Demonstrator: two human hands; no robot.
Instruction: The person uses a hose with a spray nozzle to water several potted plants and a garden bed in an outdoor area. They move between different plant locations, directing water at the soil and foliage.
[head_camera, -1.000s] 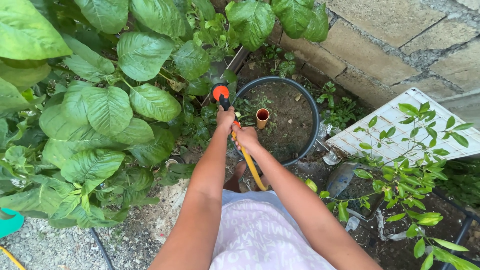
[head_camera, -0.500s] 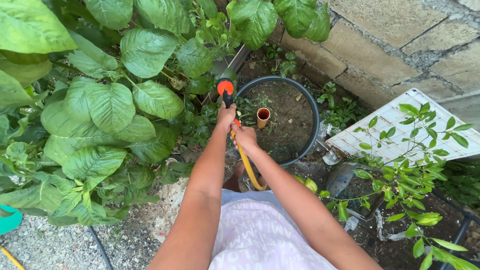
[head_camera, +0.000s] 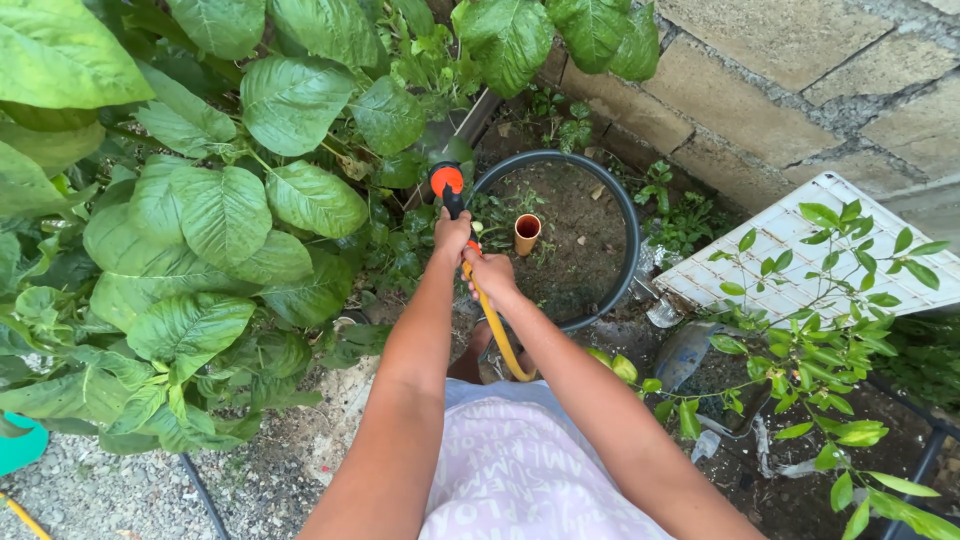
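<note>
1. Beside big-leaf plants (head_camera: 200, 210), left hand (head_camera: 452, 235) has its grip closed round the black-orange hose nozzle (head_camera: 447, 185).
2. Right hand (head_camera: 490, 275), just behind, grip wrapped on yellow hose (head_camera: 500, 335).
3. Nozzle sits at rim of round black soil pot (head_camera: 625, 215), near orange pipe stub (head_camera: 527, 233).

A rough stone block wall (head_camera: 800, 70) is seen along the upper right, in even daylight. Grey gravel (head_camera: 90, 490) is spread at the lower left, and the left side is filled by broad-leaved plants (head_camera: 220, 210).
</note>
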